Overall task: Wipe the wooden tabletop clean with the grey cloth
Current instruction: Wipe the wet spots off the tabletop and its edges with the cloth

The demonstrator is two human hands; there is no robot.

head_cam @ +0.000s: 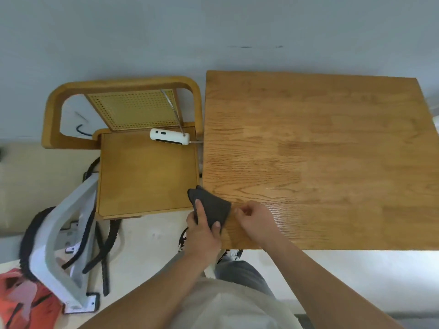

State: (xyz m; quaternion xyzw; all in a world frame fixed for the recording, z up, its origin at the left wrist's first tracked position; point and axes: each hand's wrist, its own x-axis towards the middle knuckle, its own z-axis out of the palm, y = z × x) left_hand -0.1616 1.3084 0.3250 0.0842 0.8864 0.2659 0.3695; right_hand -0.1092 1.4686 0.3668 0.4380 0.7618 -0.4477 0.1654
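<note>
The dark grey cloth (212, 207) is folded into a rough triangle and hangs over the near left corner of the wooden tabletop (320, 150). My left hand (203, 233) grips the cloth from the near side, with a finger and the thumb lying on top of it. My right hand (255, 220) rests on the tabletop just right of the cloth. Its fingers are curled and pinch the cloth's right edge.
A wooden chair (145, 172) stands against the table's left edge, with a white device (169, 137) and its cable on the seat. A white metal frame (64, 245) with black cables and an orange bag (21, 302) lie on the floor at the left. A wall runs behind the table.
</note>
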